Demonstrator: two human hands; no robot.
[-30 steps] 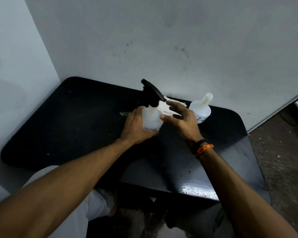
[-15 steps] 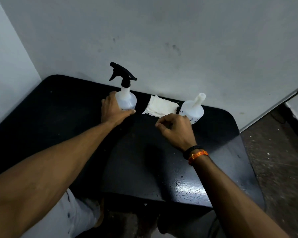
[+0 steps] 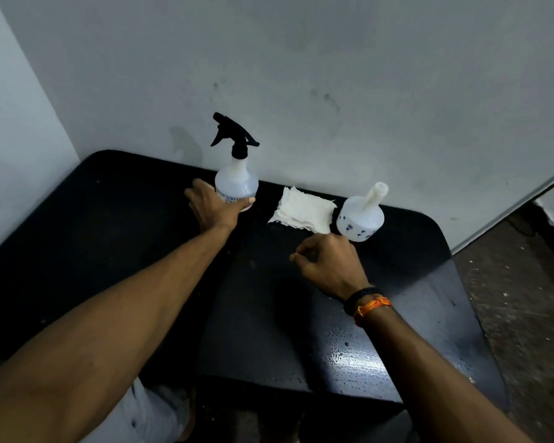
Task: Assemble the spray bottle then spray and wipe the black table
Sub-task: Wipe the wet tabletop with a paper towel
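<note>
The spray bottle (image 3: 236, 183), its print unreadable, is held upright by the left hand (image 3: 212, 208); at three o'clock, the right hand (image 3: 328, 265) is curled, empty.

Head camera — looks forward and down over the table (image 3: 109, 219).
</note>
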